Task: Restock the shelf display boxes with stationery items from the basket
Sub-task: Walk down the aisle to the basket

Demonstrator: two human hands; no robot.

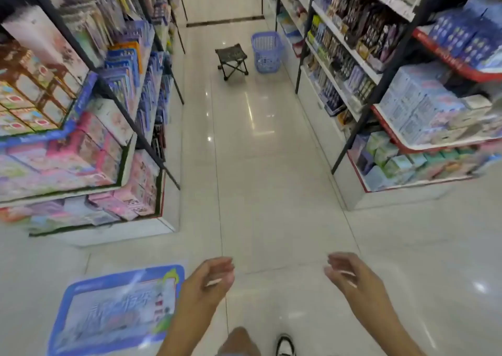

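Looking through the head view, the only one given: basket [266, 52] is seen far down the aisle, upright, mouth up, on the floor [271, 192] close against the foot of the right shelves [342, 46]. A folding stool [232, 59] stands just beside it, on its left. Contents of the basket cannot be made out.

Left hand [210, 279] and right hand [350, 274] are held low in front, well apart, fingers loosely curled; nothing is held in either.

Key relation: the basket lies straight ahead and slightly right of centre, well apart from both hands, so nothing can be reached from this spot. The right hand is judged the nearer side for a pickup; the stool is kept on the left of that line. The aisle has to be walked first.

A blue floor sticker [116, 309] lies beside the left hand; one shoe [285, 344] is seen at the bottom edge.
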